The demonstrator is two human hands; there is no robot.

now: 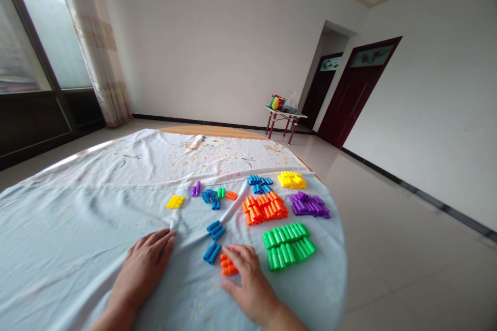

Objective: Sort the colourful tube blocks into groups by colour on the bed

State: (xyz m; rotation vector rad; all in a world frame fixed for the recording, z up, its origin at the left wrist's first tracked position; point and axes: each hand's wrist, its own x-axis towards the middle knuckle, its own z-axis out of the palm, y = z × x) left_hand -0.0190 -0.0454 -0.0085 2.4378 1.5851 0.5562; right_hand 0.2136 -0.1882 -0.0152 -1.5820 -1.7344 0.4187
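My left hand (145, 264) lies on the pale blue cloth with its fingers stretched out, holding nothing that I can see. On the right, my right hand (250, 279) curves around a small group of orange plastic tubes (228, 265). Its thumb and fingers are spread to either side, and it partly hides them. Just left of these tubes sit two small groups of blue tubes (212, 252). Green tubes (289, 245) lie in rows right of that hand. Beyond them are a larger orange pile (266, 208) and a purple pile (309, 205).
Yellow tubes (292, 180) and more blue tubes (260, 183) lie farther back. Small yellow (175, 201), purple (195, 189), blue and green groups stand mid-table. The cloth (77, 238) is wrinkled. A small side table (285, 112) with bags stands by the wall.
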